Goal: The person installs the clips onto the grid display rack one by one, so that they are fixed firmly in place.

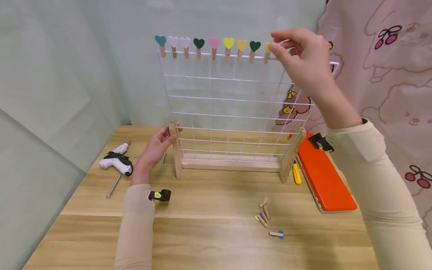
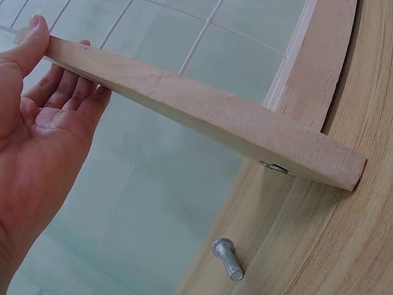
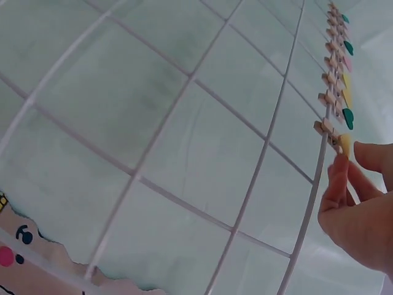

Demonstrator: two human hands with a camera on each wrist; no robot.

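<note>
Blue clip: lies on the bench (image 1: 202, 240) nearest you, a blue-backed clip (image 1: 276, 234) just apart from a small heap of clips (image 1: 263, 219).
Left side: a long bolt (image 1: 113, 186) and a white glue gun (image 1: 116, 162) lie beside your left arm.
Left hand: your left hand (image 1: 156, 147) grips the left wooden upright (image 2: 215, 114), fingers clamped round its upper end; a short bolt (image 2: 228, 260) lies near its foot.
Right side: a yellow handle (image 1: 296, 173) lies near an orange-red case (image 1: 325, 172).
Right hand: your right hand (image 1: 308, 54) is at the yellow heart clip (image 1: 267, 52) on the top wire; thumb and fingers stand apart, contact uncertain.
Clip row: eight more heart clips (image 1: 214, 45) stand upright leftward along the wire grid (image 1: 210, 98).
Backdrop: pale green sheet (image 1: 50, 75), pink printed cloth (image 1: 381, 101) to your right.
</note>
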